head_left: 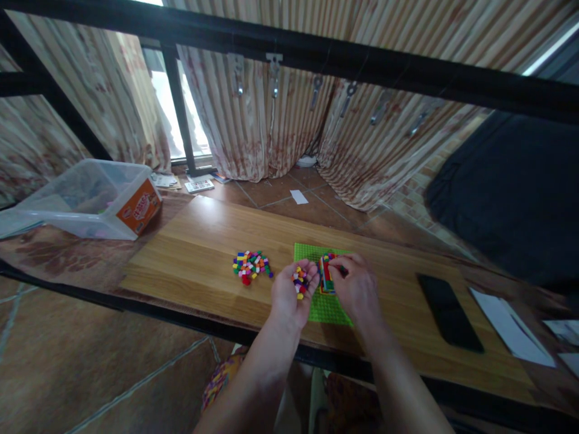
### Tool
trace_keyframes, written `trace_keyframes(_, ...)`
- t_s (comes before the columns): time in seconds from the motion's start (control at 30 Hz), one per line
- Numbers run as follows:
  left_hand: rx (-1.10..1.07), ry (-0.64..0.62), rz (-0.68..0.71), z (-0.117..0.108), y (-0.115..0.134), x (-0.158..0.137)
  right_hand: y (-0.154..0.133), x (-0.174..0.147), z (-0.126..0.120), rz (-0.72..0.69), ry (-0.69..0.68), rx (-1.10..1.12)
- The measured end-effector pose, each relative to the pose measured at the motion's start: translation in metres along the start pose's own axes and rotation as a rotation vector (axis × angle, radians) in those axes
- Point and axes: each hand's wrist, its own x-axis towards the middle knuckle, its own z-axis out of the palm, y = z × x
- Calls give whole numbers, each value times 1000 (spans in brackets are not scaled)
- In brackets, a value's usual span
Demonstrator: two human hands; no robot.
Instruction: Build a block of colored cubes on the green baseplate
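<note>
My left hand [292, 290] is cupped palm up, cradling a small heap of colourful toy bricks [300, 281]. Below and beside it lies a green studded baseplate [328, 310]. On the plate stands a low multicoloured brick structure [326, 278], partly covered by my right hand [357, 282]. The fingers of that hand are pinched together at the structure's right side. Whatever sits between those fingertips is hidden. To the left of my left hand, a loose pile of small bricks [252, 265] in many colours is spread on the wooden board.
The wooden board [181, 265] lies on a cloth-covered table. A black phone [449, 312] and white paper [511, 325] are at the right. A clear plastic bin [97, 205] with an orange label stands far left. A dark metal bar [298, 45] crosses above, before striped curtains.
</note>
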Motion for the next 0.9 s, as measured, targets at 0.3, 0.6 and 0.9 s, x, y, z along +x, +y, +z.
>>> trace_keyframes(0.3, -8, 12, -1, 1, 3, 1, 20, 0, -5, 133, 123, 112)
trace_keyframes(0.6, 6, -14, -2, 3, 1, -2, 21, -4, 10, 119, 105, 39)
trace_keyframes(0.9, 0, -102, -17, 3, 0, -3, 19, -5, 17, 124, 114, 50)
